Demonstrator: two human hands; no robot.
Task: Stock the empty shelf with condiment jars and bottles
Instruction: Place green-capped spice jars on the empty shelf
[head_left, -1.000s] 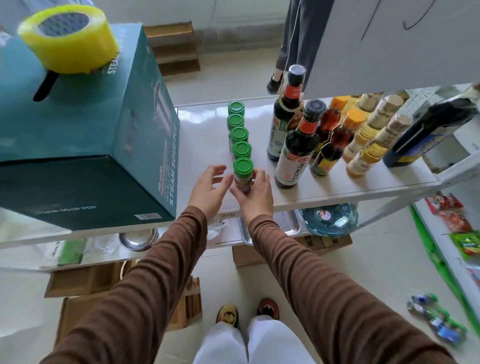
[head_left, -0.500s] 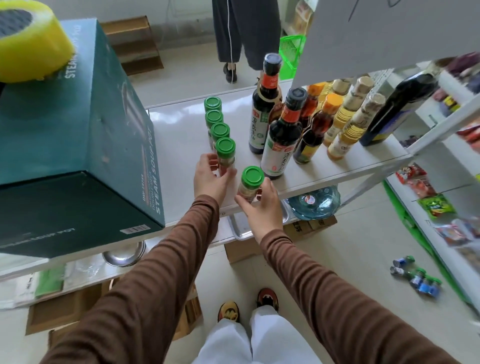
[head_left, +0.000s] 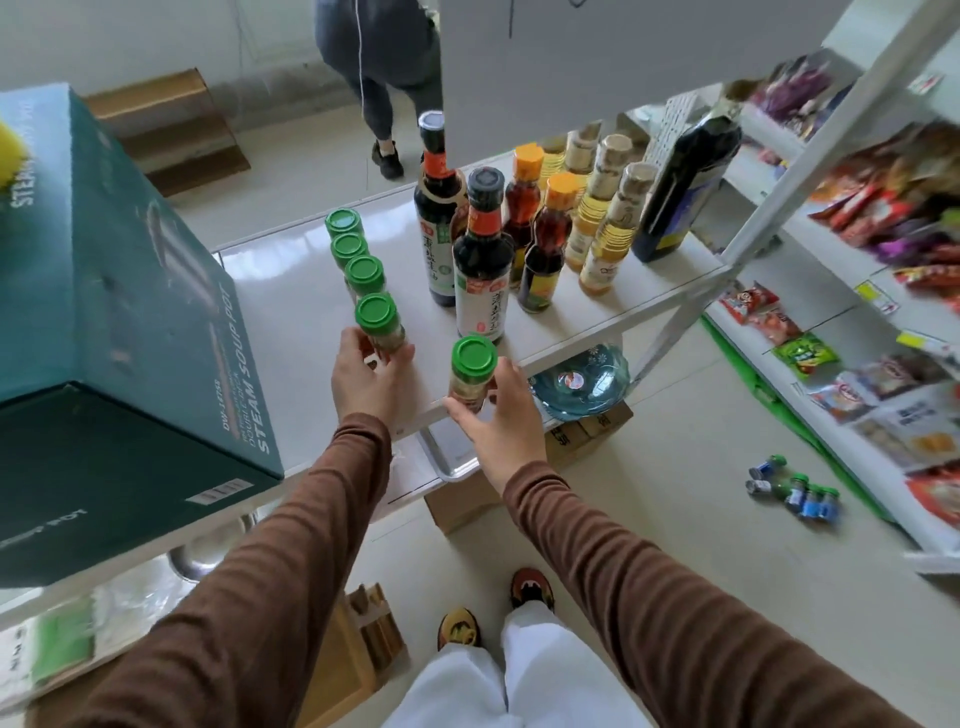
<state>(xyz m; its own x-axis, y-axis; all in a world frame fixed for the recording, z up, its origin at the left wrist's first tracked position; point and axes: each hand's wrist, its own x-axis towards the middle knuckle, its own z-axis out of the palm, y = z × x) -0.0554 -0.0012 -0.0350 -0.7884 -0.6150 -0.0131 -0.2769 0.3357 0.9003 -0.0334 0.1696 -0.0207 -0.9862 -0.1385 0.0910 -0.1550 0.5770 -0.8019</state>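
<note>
Glossy white metal shelf (head_left: 291, 291) across mid-frame, smooth and reflective. At left, matte teal cardboard box (head_left: 119, 312), square-edged, printed "STEAM SOUP POT". Right of centre, tall dark glass sauce bottles (head_left: 480, 260) beside amber and pale-yellow oil bottles (head_left: 602, 223). Left of those, a row of small cylindrical jars (head_left: 358, 260) with ribbed green plastic lids, running toward the shelf's front edge. Left hand (head_left: 366, 376) with fingers curled round the nearest row jar (head_left: 379, 325), thumb on its left side. Right hand (head_left: 501, 421) with fingers slightly spread, clasping a separate green-lidded jar (head_left: 470, 374) upright at the front edge, below the dark bottles. Compared with half a second ago, the same two grips, the right-hand jar now upright rather than tilted.
</note>
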